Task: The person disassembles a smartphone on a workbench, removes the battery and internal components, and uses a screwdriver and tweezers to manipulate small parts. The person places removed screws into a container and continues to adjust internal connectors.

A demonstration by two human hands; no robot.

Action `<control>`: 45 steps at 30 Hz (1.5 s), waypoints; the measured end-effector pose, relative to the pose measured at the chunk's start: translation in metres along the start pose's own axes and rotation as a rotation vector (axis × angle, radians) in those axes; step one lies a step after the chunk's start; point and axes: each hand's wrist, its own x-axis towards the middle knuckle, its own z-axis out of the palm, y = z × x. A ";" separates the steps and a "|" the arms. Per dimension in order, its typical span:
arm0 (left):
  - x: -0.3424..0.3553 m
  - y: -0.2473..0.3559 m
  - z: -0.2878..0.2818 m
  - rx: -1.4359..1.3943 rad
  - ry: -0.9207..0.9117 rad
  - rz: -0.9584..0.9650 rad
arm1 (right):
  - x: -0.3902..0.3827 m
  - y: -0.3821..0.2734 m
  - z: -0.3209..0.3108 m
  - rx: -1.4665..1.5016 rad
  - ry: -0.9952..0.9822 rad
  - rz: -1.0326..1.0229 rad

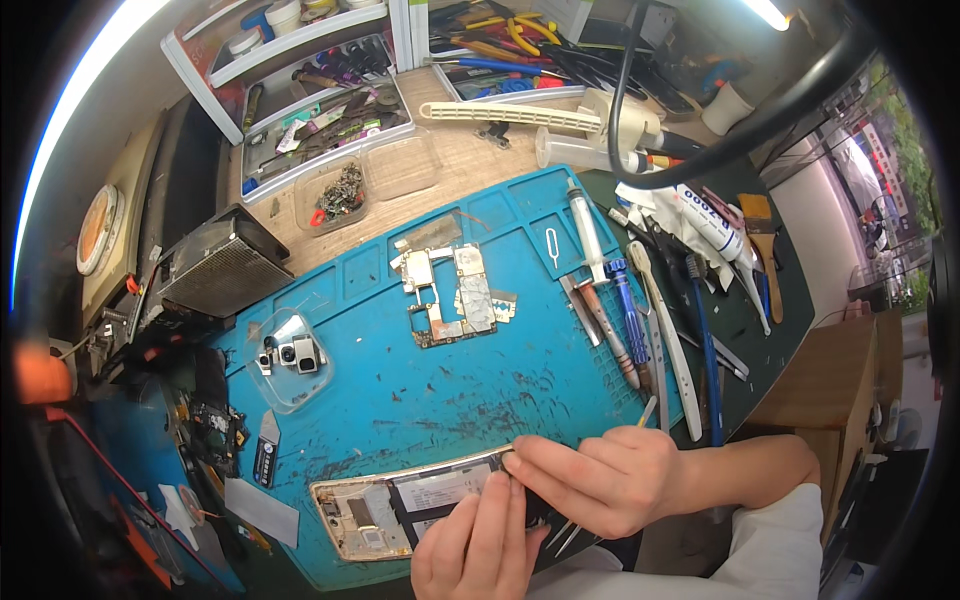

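Note:
An opened phone body [370, 515] lies tilted at the mat's near edge, its back off and a dark battery with a pale label [440, 490] showing inside. My left hand [475, 550] has its fingers together, pressing on the battery side of the phone. With fingertips pinched at the phone's far right edge, my right hand [600, 485] grips it from the other side. A thin pale rod [649, 410] sticks out past the right hand; whether it is held, I cannot tell. Beyond them a bare phone circuit board [475, 290] rests on the blue mat.
On the left, a clear dish [290, 385] holds camera modules. A screwdriver [630, 310], syringe [585, 225] and brushes [665, 340] lie to the right. Behind are a box of screws [335, 200] and tool drawers [330, 110]. A black cable [740, 145] arches overhead.

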 end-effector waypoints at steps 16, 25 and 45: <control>0.006 0.009 -0.001 -0.059 -0.006 -0.125 | -0.005 0.004 0.002 0.035 0.021 -0.015; 0.008 -0.022 -0.017 0.012 -0.154 0.073 | -0.006 0.005 0.001 0.043 0.000 -0.046; 0.039 -0.061 -0.035 0.027 -0.290 0.358 | -0.008 0.004 0.001 0.071 -0.011 -0.010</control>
